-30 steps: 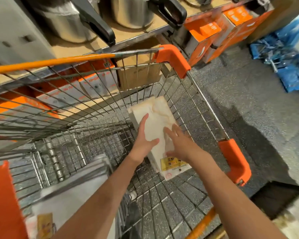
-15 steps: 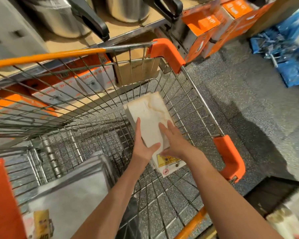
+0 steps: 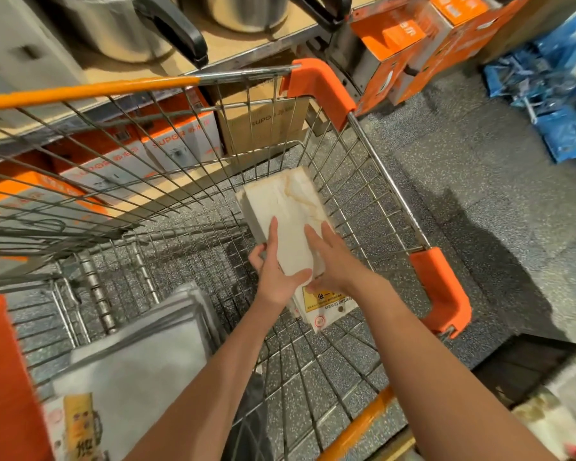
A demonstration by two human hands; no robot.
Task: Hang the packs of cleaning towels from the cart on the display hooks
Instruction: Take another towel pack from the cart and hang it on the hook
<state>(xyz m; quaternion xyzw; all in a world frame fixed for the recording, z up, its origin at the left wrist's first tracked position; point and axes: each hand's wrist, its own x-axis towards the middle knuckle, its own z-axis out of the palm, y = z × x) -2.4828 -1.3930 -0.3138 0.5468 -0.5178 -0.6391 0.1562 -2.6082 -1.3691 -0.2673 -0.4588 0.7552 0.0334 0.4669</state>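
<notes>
A stack of cream cleaning-towel packs [image 3: 285, 207] with a yellow label lies in the wire cart [image 3: 379, 168], against its right wall. My left hand [image 3: 275, 271] grips the stack's left edge, thumb across the top and fingers curled under the side. My right hand [image 3: 333, 257] lies on top of the stack with fingers straight, its thumb near the label end. A second pile of grey towel packs [image 3: 137, 364] with a yellow label sits in the cart's near left corner. No display hooks are in view.
The cart has orange corner guards [image 3: 443, 287] and an orange bar [image 3: 90, 91]. A shelf behind it holds steel pots [image 3: 113, 24] and orange and white boxes [image 3: 177, 141]. Blue packaged goods [image 3: 552, 94] lie on the speckled floor at right.
Both hands have slid further along the cream stack, and my left hand's fingers have wrapped under its left edge. The stack looks slightly raised and nearer the cart's right wall.
</notes>
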